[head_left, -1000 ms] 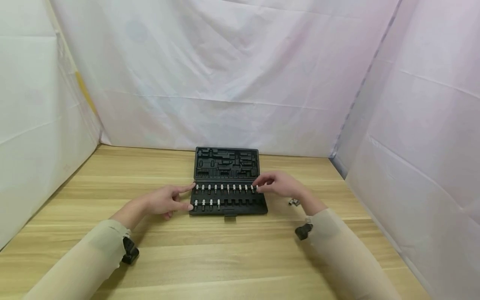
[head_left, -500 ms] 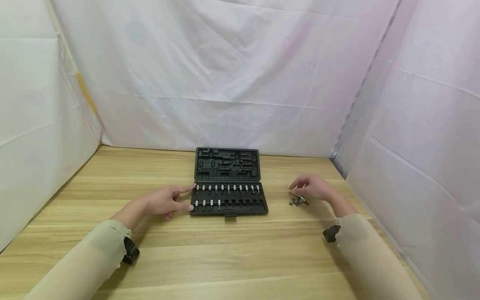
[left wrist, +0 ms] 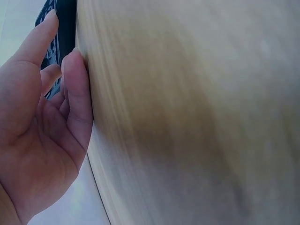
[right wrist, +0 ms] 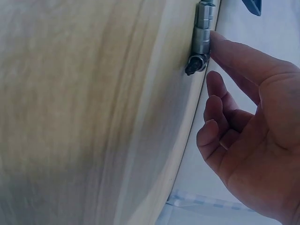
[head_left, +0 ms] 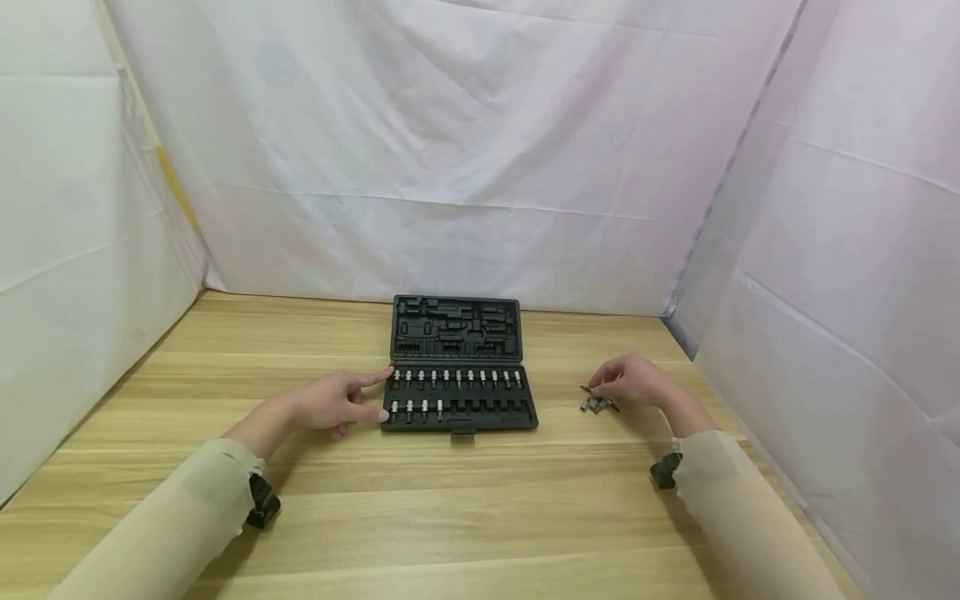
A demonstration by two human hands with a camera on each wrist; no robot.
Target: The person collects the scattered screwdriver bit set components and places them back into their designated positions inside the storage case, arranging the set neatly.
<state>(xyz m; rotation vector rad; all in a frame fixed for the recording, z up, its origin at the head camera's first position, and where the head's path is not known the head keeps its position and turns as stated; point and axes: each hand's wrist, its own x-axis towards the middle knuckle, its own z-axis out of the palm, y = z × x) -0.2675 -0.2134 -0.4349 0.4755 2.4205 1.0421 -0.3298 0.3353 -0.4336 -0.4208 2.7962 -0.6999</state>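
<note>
A black socket-bit case [head_left: 457, 363] lies unfolded on the table. Its near half holds silver bit sockets [head_left: 440, 409] in two rows, with vacant slots at the right of the front row. My left hand [head_left: 330, 404] touches the case's left edge with index finger and thumb spread; its other fingers bend inward in the left wrist view. To the right of the case, my right hand [head_left: 637, 385] reaches over a small cluster of loose bit sockets [head_left: 595, 405]. In the right wrist view the thumb [right wrist: 234, 51] meets the bit sockets [right wrist: 202, 40], and the remaining fingers are loosely bent.
The wood-grain table [head_left: 450, 517] runs back to a white sheet [head_left: 450, 167], with more sheeting on both sides. A dark wrist camera [head_left: 262, 502] sits on the left forearm and another wrist camera [head_left: 666, 471] on the right.
My right hand has left the case's back row, where it was a second ago, and moved right to the loose bit sockets. The left hand stays at the case edge.
</note>
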